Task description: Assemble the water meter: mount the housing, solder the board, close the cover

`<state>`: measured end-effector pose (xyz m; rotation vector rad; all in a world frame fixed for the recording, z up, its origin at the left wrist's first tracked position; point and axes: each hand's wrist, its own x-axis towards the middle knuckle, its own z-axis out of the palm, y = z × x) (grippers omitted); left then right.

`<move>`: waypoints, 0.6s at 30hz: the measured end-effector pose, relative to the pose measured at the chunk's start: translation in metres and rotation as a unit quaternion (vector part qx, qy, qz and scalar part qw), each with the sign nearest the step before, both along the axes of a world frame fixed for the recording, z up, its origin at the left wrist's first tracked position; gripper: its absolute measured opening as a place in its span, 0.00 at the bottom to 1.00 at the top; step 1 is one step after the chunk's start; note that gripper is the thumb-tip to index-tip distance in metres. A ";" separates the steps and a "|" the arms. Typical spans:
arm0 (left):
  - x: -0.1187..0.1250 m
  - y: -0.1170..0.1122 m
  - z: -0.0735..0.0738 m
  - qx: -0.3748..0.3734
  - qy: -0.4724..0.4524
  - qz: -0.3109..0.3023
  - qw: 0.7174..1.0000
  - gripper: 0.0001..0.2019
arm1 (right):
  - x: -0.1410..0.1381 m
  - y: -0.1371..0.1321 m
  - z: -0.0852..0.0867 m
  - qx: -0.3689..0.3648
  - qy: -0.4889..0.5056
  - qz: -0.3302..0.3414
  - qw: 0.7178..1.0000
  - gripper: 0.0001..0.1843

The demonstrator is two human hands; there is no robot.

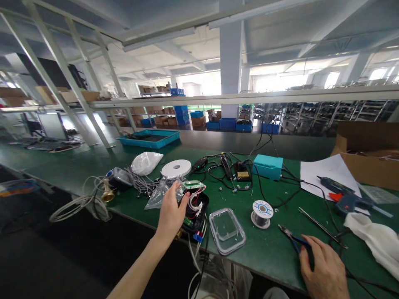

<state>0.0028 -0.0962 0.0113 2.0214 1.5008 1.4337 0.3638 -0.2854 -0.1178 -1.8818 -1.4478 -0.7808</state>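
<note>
Over the green workbench (268, 249), both arms are extended forward. The left hand (171, 211) is held palm-down with the fingers spread, and a black wired device housing (199, 209) is held in that wide grip at the bench edge. The right hand (324, 270) is curled narrowly around blue-handled pliers (294, 243), near the bench's front edge.
</note>
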 end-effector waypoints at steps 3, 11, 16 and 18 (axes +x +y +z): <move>-0.004 -0.017 -0.018 -0.019 -0.014 0.020 1.000 0.26 | -0.002 -0.003 0.003 -0.014 0.008 0.000 1.000 0.18; 0.006 -0.001 -0.035 -0.015 -0.047 0.059 0.997 0.17 | -0.004 -0.006 0.010 -0.037 0.027 0.002 0.999 0.15; 0.006 0.056 -0.030 -0.028 -0.029 0.038 0.998 0.17 | -0.003 -0.008 0.008 -0.051 0.018 -0.012 0.998 0.16; 0.004 0.072 -0.029 -0.038 -0.017 0.028 0.999 0.18 | 0.001 -0.011 0.002 -0.051 0.016 -0.018 0.998 0.17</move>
